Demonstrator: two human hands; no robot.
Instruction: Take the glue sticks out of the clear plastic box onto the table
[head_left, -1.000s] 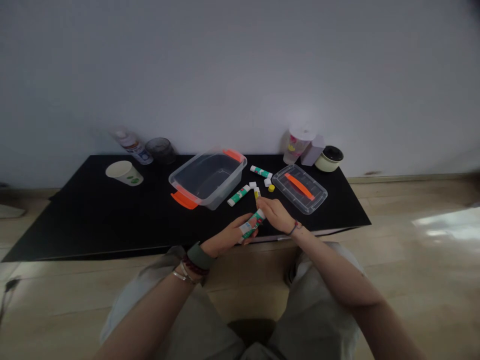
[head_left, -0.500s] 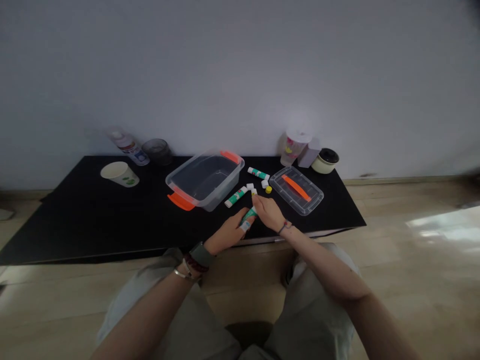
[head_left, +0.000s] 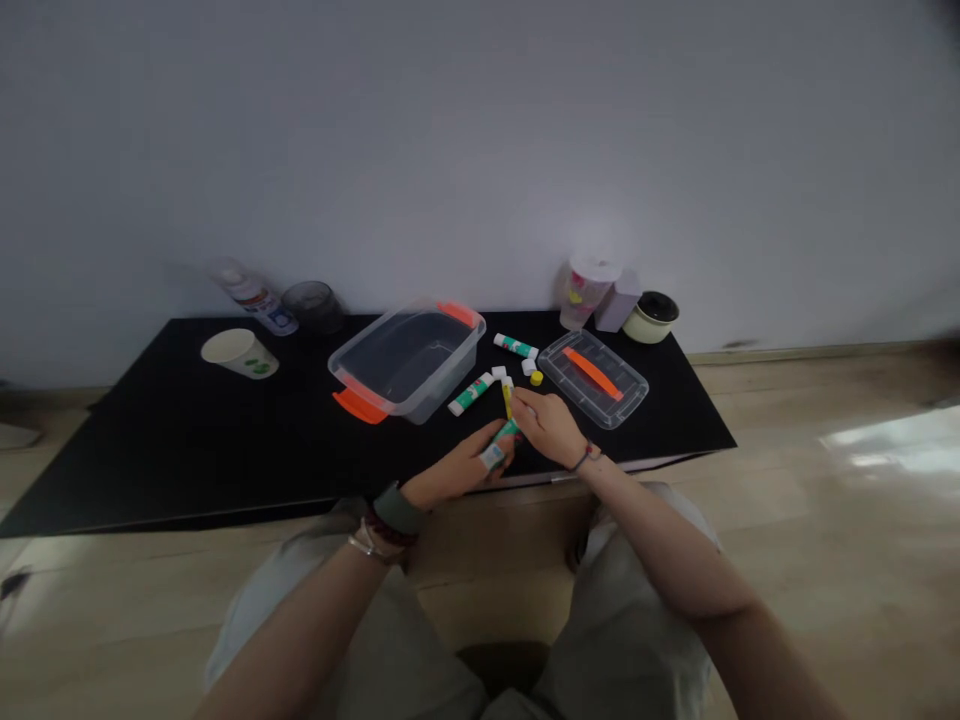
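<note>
My left hand (head_left: 459,473) is shut on a green-and-white glue stick (head_left: 499,447), which is partly hidden by my fingers. My right hand (head_left: 547,425) is just beyond it, with its fingertips against a slim yellow stick with a white end (head_left: 507,398). I cannot tell whether that hand grips it. Another glue stick (head_left: 471,394) lies just up and left of my hands, and a third (head_left: 515,346) lies further back. Two white caps (head_left: 499,372) (head_left: 529,367) and a yellow cap (head_left: 536,378) sit between them.
A transparent box (head_left: 405,385) with orange handles and its lid (head_left: 592,380) flank my hands on a black table top (head_left: 187,450). A paper cup (head_left: 240,353), spray bottle (head_left: 255,297), dark glass (head_left: 313,305), plastic cup (head_left: 587,290), lilac box (head_left: 619,300) and cream jar (head_left: 651,318) stand behind.
My hands have drawn closer together, and less of the glue stick in my left hand shows. More of the yellow stick is visible beside my right fingertips.
</note>
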